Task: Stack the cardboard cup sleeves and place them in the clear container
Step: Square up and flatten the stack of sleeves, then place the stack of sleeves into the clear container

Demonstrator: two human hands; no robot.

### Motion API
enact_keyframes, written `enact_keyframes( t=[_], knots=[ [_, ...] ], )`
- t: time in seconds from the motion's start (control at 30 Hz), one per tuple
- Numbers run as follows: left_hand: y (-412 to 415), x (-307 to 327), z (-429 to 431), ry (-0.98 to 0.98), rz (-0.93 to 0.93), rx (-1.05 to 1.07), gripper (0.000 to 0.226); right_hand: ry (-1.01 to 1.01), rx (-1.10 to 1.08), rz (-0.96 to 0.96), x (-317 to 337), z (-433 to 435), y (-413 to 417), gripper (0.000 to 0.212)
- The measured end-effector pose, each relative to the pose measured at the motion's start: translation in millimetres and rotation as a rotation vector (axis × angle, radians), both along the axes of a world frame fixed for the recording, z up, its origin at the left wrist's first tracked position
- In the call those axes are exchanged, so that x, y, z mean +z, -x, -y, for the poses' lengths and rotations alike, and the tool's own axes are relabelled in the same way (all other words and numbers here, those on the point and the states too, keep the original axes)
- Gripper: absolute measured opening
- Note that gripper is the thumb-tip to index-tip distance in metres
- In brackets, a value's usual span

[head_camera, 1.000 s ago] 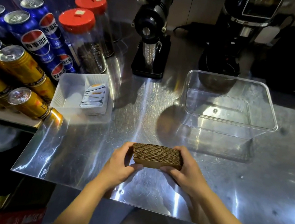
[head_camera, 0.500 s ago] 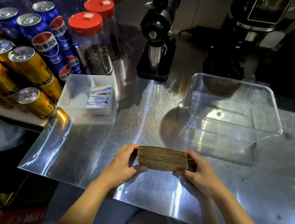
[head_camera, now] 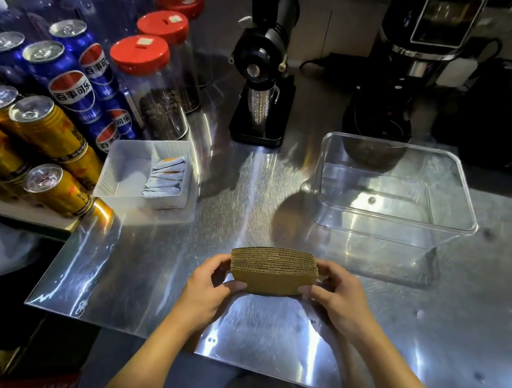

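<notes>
A stack of brown cardboard cup sleeves (head_camera: 273,268) stands on edge over the steel counter near its front. My left hand (head_camera: 207,288) grips the stack's left end and my right hand (head_camera: 337,295) grips its right end, thumbs on the near face. The clear container (head_camera: 460,199) sits behind and to the right of the stack, open at the top with nothing inside.
A white tray of sachets (head_camera: 115,173) lies left of centre. Gold and blue drink cans (head_camera: 47,126) are piled at the left, with red-lidded jars (head_camera: 142,57) behind. A black grinder (head_camera: 265,66) and coffee machines (head_camera: 412,68) stand along the back.
The stack has tilted so its flat brown near face now shows more. Both hands keep their grip on its ends.
</notes>
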State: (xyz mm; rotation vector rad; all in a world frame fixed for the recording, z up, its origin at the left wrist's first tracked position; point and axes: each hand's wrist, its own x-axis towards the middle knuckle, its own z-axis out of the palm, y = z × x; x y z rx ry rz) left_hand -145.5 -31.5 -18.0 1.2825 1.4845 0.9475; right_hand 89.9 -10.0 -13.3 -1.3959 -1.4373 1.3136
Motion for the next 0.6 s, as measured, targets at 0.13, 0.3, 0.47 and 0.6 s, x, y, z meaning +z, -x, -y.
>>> enact_keyframes(
  t=[0.13, 0.3, 0.47, 0.6],
  knots=[
    [-11, 2, -7, -0.014, 0.076, 0.101, 0.05, -0.011, -0.082, -0.12, 17, -7, -5, 0.044],
    [-40, 27, -36, -0.149, 0.096, 0.155, 0.057, -0.095, -0.221, -0.254, 42, -19, -22, 0.043],
    [-73, 65, -61, -0.265, 0.153, 0.094, 0.044, -0.147, -0.303, -0.337, 66, -29, -41, 0.03],
    [-118, 91, -97, -0.296, 0.221, -0.018, 0.036, -0.175, -0.421, -0.336, 88, -49, -79, 0.024]
  ],
)
